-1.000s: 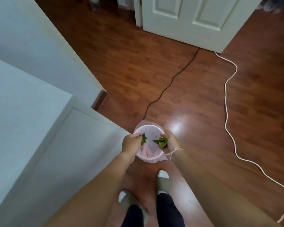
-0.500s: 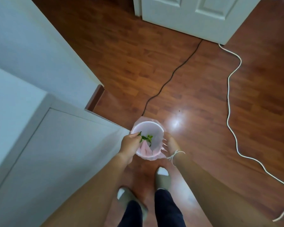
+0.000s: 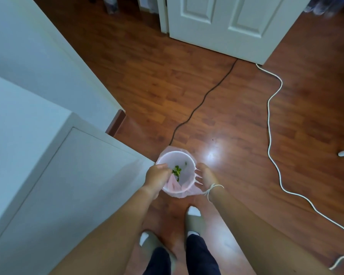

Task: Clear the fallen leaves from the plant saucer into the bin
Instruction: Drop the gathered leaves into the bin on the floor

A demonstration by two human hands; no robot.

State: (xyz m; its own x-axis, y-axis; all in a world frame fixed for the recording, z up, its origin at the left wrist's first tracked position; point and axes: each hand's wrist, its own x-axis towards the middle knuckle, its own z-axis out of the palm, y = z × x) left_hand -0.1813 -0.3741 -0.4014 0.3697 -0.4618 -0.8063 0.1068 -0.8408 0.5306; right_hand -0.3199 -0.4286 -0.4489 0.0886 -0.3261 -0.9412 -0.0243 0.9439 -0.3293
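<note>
A small white bin (image 3: 189,176) lined with a pink bag stands on the wooden floor in front of my feet. Several small green leaves (image 3: 176,172) are inside its mouth, just off my left fingertips, and one leaf (image 3: 185,163) lies apart nearer the far rim. My left hand (image 3: 156,177) hangs over the bin's left rim with fingers loosely curled downward and nothing gripped. My right hand (image 3: 204,176) is at the right rim, palm turned inward, fingers spread and empty. The plant saucer is not in view.
A white cabinet (image 3: 48,175) stands close on my left, touching the bin's side. A black cable (image 3: 203,100) and a white cable (image 3: 269,120) run across the floor. A white door (image 3: 226,22) is ahead. My two feet (image 3: 193,221) stand just behind the bin.
One second ago both hands held leaves over the bin. The right hand let go first, then the left; the leaves now sit lower inside the bin.
</note>
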